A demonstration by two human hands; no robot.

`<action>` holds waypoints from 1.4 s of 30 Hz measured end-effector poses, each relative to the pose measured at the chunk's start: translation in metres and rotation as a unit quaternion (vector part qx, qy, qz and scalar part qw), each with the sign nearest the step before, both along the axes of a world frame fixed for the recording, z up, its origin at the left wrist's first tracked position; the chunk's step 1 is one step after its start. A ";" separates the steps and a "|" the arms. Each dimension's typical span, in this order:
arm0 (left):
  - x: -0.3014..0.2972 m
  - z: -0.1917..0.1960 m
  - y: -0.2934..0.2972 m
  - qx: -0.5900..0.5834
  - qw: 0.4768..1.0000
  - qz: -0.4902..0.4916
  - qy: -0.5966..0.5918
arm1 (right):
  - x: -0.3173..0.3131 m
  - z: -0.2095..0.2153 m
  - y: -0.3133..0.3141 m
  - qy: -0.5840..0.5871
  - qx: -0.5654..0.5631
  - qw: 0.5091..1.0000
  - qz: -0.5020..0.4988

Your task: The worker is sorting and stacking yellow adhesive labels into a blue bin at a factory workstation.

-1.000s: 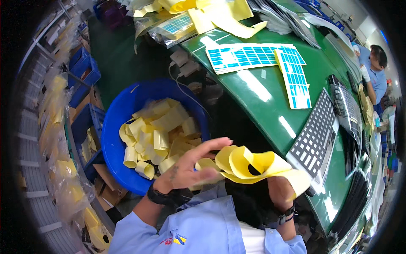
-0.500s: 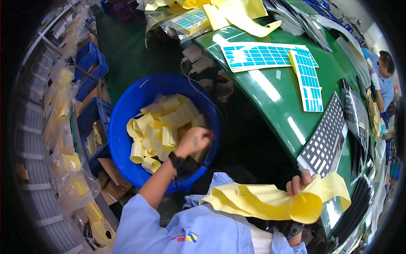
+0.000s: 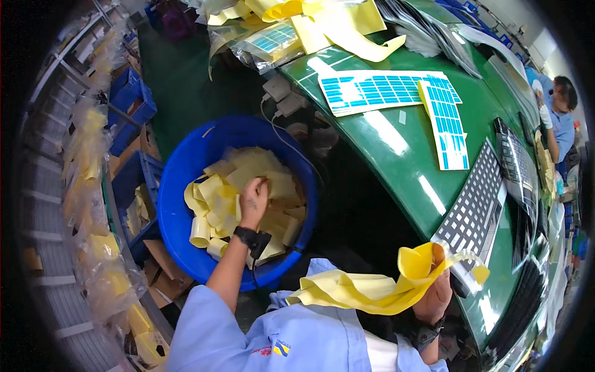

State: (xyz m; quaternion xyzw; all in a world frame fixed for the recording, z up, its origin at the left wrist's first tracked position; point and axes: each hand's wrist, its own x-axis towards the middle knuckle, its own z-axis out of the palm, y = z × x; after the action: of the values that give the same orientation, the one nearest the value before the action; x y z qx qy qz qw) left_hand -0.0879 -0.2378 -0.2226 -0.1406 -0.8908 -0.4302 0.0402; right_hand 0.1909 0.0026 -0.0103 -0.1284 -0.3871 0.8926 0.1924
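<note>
My left hand (image 3: 253,201) reaches down into a large blue round bin (image 3: 180,239), its fingers curled among curled pieces of yellow backing paper (image 3: 214,192). Whether one of those pieces is in its fingers is hidden. Beside the green table's near edge, my right hand (image 3: 436,294) is closed on a long, bent strip of yellow backing paper (image 3: 365,291). That strip trails leftward in front of my body, and its right end folds up around the fingers. Close to this hand lies a black sheet with white squares (image 3: 471,204).
Blue-printed label sheets (image 3: 378,90) lie on the green table (image 3: 359,133), with yellow paper (image 3: 347,25) at its far end. Dark sheets are stacked along the right. Blue crates (image 3: 133,177) and a plastic-draped rack (image 3: 93,204) stand left. A cable hangs beside the bin. Another person (image 3: 555,121) is far right.
My left hand has moved left and slightly up within the bin. My right hand has turned, and the strip's right end is now folded upright instead of hanging in a wide loop.
</note>
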 end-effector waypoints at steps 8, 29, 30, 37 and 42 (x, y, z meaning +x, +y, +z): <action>0.043 0.127 -0.004 0.319 0.916 -0.054 -0.237 | -0.028 0.003 -0.008 -0.071 -0.063 0.993 0.063; 0.105 0.201 0.101 0.447 0.843 -0.133 -0.269 | -0.022 -0.044 -0.021 -0.090 0.044 0.995 0.020; 0.109 0.206 0.101 0.429 0.844 -0.162 -0.278 | -0.024 -0.044 -0.022 -0.092 0.043 0.995 0.022; 0.141 0.229 0.096 0.224 0.893 -0.348 -0.175 | -0.036 -0.036 -0.024 -0.155 0.346 0.913 -0.152; 0.127 0.216 0.086 0.256 0.851 -0.438 -0.133 | -0.052 -0.012 -0.031 -0.055 0.105 0.993 -0.027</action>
State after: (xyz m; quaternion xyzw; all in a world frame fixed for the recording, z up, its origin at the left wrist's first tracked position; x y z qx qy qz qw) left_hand 0.0388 -0.1522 -0.0069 -0.4422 -0.5918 -0.6310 -0.2367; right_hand 0.1393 -0.0288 -0.0227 -0.1668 -0.4852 0.8328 0.2077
